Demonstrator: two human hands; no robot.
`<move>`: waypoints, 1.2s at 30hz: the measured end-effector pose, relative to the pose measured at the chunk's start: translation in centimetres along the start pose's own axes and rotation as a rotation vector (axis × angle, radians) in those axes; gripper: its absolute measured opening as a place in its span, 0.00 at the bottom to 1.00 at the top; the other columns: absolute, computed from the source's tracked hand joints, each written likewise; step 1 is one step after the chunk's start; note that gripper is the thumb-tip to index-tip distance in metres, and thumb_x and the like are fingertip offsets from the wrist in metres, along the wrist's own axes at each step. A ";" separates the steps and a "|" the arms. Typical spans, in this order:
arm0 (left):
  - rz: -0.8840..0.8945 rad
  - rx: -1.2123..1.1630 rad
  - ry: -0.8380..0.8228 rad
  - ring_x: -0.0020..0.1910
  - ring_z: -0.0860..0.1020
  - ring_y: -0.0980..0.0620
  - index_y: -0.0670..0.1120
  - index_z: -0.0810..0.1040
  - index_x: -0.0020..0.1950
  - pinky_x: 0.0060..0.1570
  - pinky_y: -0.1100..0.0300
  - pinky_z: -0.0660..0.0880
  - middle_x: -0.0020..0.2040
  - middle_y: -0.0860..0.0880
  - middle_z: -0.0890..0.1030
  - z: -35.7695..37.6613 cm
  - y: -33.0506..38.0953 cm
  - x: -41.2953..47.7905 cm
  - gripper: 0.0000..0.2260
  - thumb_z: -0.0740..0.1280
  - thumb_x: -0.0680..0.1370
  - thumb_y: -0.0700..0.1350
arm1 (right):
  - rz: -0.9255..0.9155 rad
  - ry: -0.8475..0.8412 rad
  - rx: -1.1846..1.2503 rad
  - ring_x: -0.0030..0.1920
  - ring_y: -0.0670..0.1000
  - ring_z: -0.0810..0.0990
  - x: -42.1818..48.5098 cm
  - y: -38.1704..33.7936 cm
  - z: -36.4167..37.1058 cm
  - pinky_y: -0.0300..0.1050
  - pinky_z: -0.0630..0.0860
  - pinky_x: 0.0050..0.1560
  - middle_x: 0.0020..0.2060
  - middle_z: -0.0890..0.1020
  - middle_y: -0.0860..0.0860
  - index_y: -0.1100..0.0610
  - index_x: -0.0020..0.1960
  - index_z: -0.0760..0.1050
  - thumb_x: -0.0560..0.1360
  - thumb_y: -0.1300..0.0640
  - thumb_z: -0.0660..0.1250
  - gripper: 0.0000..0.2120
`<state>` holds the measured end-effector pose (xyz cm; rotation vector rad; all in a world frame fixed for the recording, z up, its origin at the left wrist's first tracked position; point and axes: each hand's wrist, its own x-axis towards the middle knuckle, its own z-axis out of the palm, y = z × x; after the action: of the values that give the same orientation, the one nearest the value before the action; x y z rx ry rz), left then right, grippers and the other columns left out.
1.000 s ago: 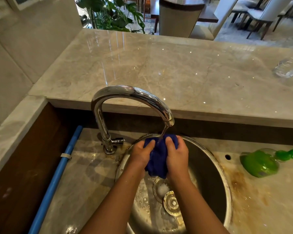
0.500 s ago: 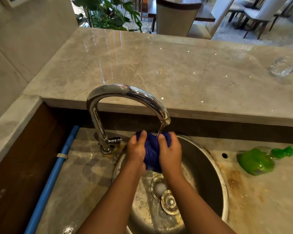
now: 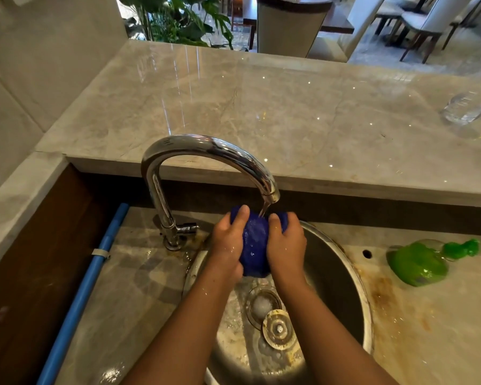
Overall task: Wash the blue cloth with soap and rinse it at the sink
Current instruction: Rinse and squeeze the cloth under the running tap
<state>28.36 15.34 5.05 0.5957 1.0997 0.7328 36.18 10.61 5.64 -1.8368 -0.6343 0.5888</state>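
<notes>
The blue cloth (image 3: pixel 254 245) is bunched into a wet wad over the round steel sink (image 3: pixel 342 273). My left hand (image 3: pixel 228 243) grips its left side and my right hand (image 3: pixel 286 243) grips its right side, thumbs on top. A thin stream of water falls from the chrome tap (image 3: pixel 206 151) onto the top of the cloth. A green soap bottle (image 3: pixel 419 262) lies on its side on the counter to the right of the sink.
The drain (image 3: pixel 263 304) holds foam and its loose strainer plug (image 3: pixel 278 329) lies beside it in the basin. A blue pipe (image 3: pixel 86 287) runs along the left. A raised marble ledge (image 3: pixel 261 112) carries a clear glass (image 3: pixel 465 109) at far right.
Both hands have lifted the cloth slightly higher and closer under the spout, squeezing it into a tighter wad. The water keeps running.
</notes>
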 end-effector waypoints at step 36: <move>0.123 0.209 -0.053 0.55 0.83 0.45 0.52 0.76 0.64 0.59 0.38 0.77 0.58 0.46 0.84 -2.4 -2.8 -2.6 0.11 0.59 0.84 0.49 | 0.428 -0.229 0.890 0.56 0.62 0.78 -0.7 -0.1 -0.5 0.63 0.72 0.65 0.56 0.80 0.60 0.53 0.56 0.79 0.75 0.69 0.60 0.17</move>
<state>26.02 11.73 3.61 0.8620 1.1056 0.7079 35.96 9.78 5.93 -1.0533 -0.0607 1.1568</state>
